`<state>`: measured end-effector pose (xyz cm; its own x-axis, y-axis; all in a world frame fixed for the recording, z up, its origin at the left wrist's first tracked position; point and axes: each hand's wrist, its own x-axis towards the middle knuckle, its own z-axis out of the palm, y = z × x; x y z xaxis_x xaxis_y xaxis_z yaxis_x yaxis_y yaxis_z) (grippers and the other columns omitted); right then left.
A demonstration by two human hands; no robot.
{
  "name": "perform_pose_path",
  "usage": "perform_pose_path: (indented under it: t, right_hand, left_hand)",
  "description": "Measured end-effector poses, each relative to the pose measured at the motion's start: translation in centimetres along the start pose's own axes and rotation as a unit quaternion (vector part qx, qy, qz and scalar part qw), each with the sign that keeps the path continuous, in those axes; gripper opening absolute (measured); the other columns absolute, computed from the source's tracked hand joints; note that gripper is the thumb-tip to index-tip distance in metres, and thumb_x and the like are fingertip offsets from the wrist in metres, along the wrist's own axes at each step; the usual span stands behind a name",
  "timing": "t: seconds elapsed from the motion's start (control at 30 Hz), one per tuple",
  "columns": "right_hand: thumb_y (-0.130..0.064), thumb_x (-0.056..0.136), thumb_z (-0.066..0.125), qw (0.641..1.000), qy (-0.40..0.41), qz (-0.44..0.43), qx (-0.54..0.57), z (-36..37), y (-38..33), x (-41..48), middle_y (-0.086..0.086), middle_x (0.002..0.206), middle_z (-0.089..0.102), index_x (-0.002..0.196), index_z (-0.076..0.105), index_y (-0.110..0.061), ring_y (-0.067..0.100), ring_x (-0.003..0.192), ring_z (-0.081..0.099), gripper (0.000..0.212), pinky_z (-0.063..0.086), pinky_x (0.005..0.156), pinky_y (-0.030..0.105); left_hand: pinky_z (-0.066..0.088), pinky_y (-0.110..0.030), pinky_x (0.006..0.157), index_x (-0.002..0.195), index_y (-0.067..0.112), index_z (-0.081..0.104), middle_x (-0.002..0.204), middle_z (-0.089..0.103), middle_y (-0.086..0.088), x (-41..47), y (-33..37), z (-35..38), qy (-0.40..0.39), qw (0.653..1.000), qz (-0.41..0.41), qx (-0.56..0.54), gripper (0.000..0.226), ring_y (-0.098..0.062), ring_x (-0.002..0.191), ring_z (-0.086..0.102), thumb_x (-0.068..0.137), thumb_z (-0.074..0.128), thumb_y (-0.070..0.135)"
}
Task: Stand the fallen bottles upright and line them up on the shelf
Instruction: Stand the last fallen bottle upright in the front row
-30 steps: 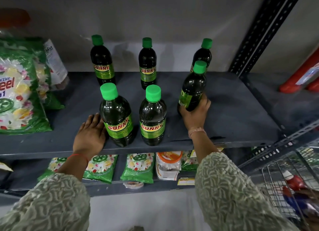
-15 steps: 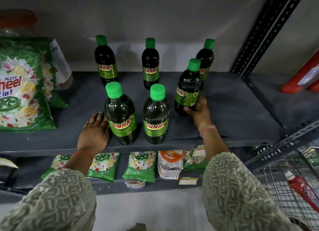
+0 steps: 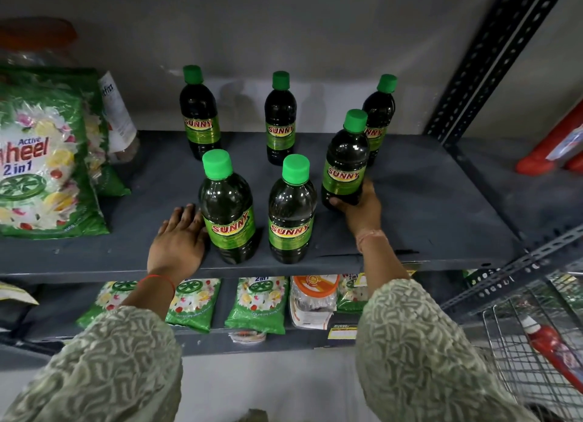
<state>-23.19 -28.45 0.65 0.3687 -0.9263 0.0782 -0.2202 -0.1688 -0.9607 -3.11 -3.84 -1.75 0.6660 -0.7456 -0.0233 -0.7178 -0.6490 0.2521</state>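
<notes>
Bottle (image 3: 344, 162) gripped low by right hand (image 3: 362, 210) on shelf (image 3: 441, 207), off the front pair's line, left hand (image 3: 179, 241) flat and empty, could easily knock back-row bottle (image 3: 379, 118) if nudged carelessly.

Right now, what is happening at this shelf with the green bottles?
A person is lining up six green-capped bottles on the grey shelf. The right hand grips the base of one bottle, which stands between the front and back rows. The left hand rests flat on the shelf beside the front left bottle. All six stand upright; none is lying down.
</notes>
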Motion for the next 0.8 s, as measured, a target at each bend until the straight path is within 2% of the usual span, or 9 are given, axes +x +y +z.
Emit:
perform_pose_path:
  t: [0.07,0.17,0.23,0.27,0.3,0.33,0.4,0.47,0.8]
  right_hand:
    - [0.004,0.068,0.073,0.997,-0.064,-0.005,-0.031,-1.2,-0.2,0.9,0.013,0.121,0.059,0.124,0.047,-0.007,0.020,0.110,0.051,0.063,0.040,0.097,0.031]
    - [0.003,0.072,0.069,0.988,-0.141,-0.001,-0.066,-1.7,-0.4,1.7,0.011,0.134,0.051,0.137,0.033,-0.010,0.023,0.124,0.046,0.076,0.032,0.111,0.045]
    - [0.001,0.072,0.071,0.988,-0.146,0.024,-0.053,-1.3,-0.2,1.0,0.003,0.137,0.043,0.145,0.010,-0.013,0.018,0.129,0.038,0.097,0.026,0.115,0.040]
    - [0.000,0.068,0.075,0.991,-0.125,0.035,-0.030,-1.0,-0.2,0.6,0.006,0.140,0.041,0.145,0.002,-0.013,0.017,0.130,0.036,0.107,0.026,0.114,0.037]
    - [0.000,0.064,0.078,0.995,-0.093,0.037,-0.012,-0.7,-0.2,0.1,0.009,0.141,0.041,0.145,0.002,-0.011,0.018,0.131,0.037,0.112,0.028,0.112,0.035]
    - [0.000,0.060,0.081,0.998,-0.060,0.028,0.000,-0.4,-0.1,-0.3,0.012,0.141,0.042,0.144,0.009,-0.010,0.020,0.129,0.040,0.111,0.032,0.109,0.031]
    - [-0.002,0.058,0.082,1.000,-0.012,0.001,-0.019,0.0,-0.4,-0.8,0.016,0.131,0.054,0.133,0.036,-0.006,0.022,0.117,0.051,0.087,0.038,0.091,0.019]
    - [-0.006,0.062,0.081,0.998,0.013,-0.007,-0.057,0.3,-1.0,-1.3,0.016,0.120,0.062,0.120,0.051,-0.006,0.026,0.110,0.057,0.065,0.040,0.082,0.019]
    - [-0.017,0.064,0.081,0.997,0.027,-0.034,-0.067,-1.3,0.5,-9.0,0.010,0.102,0.067,0.108,0.057,-0.006,0.016,0.091,0.057,0.051,0.039,0.072,0.016]
  left_hand:
    - [0.013,-0.042,0.120,0.144,0.017,0.016,0.158,0.013,-0.007,0.2,0.4,-0.2,0.008,1.000,0.006,-0.010,0.052,-0.026,0.146,0.008,0.095,0.028,0.026]
    - [0.013,-0.042,0.120,0.144,0.018,0.015,0.158,0.013,-0.006,0.4,0.3,-0.2,0.009,1.000,0.001,-0.009,0.052,-0.026,0.146,0.008,0.095,0.027,0.027]
    - [0.013,-0.041,0.120,0.145,0.019,0.015,0.158,0.012,-0.005,0.2,0.0,-0.1,0.004,1.000,-0.004,-0.005,0.052,-0.025,0.146,0.008,0.094,0.026,0.028]
    - [0.013,-0.041,0.120,0.145,0.019,0.015,0.158,0.013,-0.005,0.1,-0.2,0.0,0.002,1.000,-0.006,-0.003,0.052,-0.025,0.146,0.008,0.094,0.026,0.028]
    - [0.014,-0.041,0.120,0.145,0.019,0.016,0.158,0.013,-0.005,0.0,-0.2,0.1,0.002,1.000,-0.006,0.000,0.052,-0.025,0.146,0.008,0.094,0.026,0.028]
    - [0.014,-0.041,0.120,0.144,0.019,0.016,0.158,0.013,-0.005,-0.1,-0.2,0.2,0.002,1.000,-0.006,0.001,0.052,-0.025,0.146,0.008,0.094,0.026,0.028]
    - [0.013,-0.041,0.120,0.144,0.018,0.016,0.158,0.013,-0.005,0.0,0.1,0.1,0.003,1.000,-0.007,-0.002,0.052,-0.024,0.146,0.008,0.094,0.026,0.028]
    - [0.012,-0.040,0.120,0.144,0.018,0.016,0.158,0.012,-0.005,0.2,0.3,-0.1,0.004,1.000,-0.011,-0.007,0.052,-0.024,0.146,0.008,0.095,0.026,0.027]
    - [0.009,-0.041,0.121,0.145,0.018,0.009,0.158,0.006,-0.006,-0.3,0.4,-0.1,-0.017,1.000,-0.015,-0.001,0.053,-0.026,0.146,0.004,0.095,0.021,0.030]
